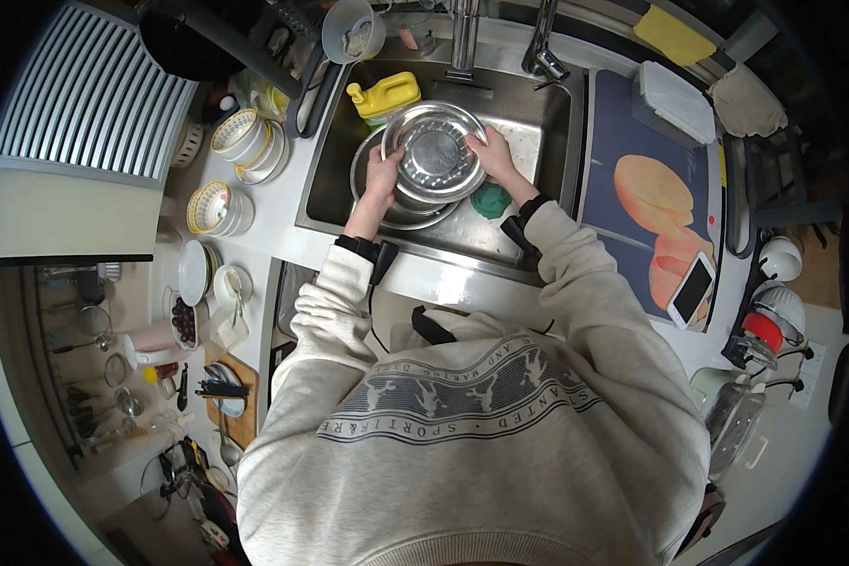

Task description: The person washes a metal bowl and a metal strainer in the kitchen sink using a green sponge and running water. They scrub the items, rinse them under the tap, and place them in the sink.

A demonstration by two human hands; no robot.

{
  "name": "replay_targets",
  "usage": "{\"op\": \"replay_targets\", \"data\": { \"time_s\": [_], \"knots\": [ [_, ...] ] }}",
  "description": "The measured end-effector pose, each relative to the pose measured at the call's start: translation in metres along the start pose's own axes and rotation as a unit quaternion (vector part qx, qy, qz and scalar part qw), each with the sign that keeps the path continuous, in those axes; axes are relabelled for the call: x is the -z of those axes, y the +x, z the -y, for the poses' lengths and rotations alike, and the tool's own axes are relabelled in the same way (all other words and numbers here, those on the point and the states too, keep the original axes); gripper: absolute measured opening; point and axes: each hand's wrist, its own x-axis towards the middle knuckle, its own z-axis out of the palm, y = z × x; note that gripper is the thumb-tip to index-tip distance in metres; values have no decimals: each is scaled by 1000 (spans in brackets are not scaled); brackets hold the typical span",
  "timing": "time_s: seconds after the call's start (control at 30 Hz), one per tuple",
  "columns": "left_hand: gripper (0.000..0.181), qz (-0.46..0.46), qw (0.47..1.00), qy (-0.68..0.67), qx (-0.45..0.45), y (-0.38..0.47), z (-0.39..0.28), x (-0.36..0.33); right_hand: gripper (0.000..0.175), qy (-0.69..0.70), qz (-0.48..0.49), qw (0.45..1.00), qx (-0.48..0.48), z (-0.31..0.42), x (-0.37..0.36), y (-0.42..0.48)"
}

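Observation:
Over the sink (311,177), a shiny steel bowl (435,152) is held by its rim from both sides. My left hand (382,173) grips its left edge with the thumb inside. On the opposite edge, my right hand (494,152) holds the rim in the same way. Beneath it lies a larger round metal vessel (414,218) in the sink, partly covered. A yellow plastic jug (389,93) lies behind the bowl, at the back left of the sink. Close to my right hand, a green cloth or scrubber (490,201) rests on the sink floor.
Stacked patterned bowls (216,209) stand on the left counter. A faucet (465,35) and a second tap (546,60) rise behind the sink. Right of it lie a dark printed mat (608,134), a lidded plastic container (676,102) and a white phone (692,290).

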Motion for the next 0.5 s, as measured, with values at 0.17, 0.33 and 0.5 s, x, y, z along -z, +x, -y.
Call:
{"op": "replay_targets", "data": {
  "time_s": [0.17,0.33,0.5],
  "knots": [
    [26,55,991,-7,120,-13,7,2,46,-147,23,987,-56,15,12,-6],
    [40,41,996,78,-7,-19,7,0,67,-106,41,993,10,36,13,-11],
    [34,63,991,99,-61,-19,10,-1,59,-211,17,977,13,43,7,-10]
  ]
}}
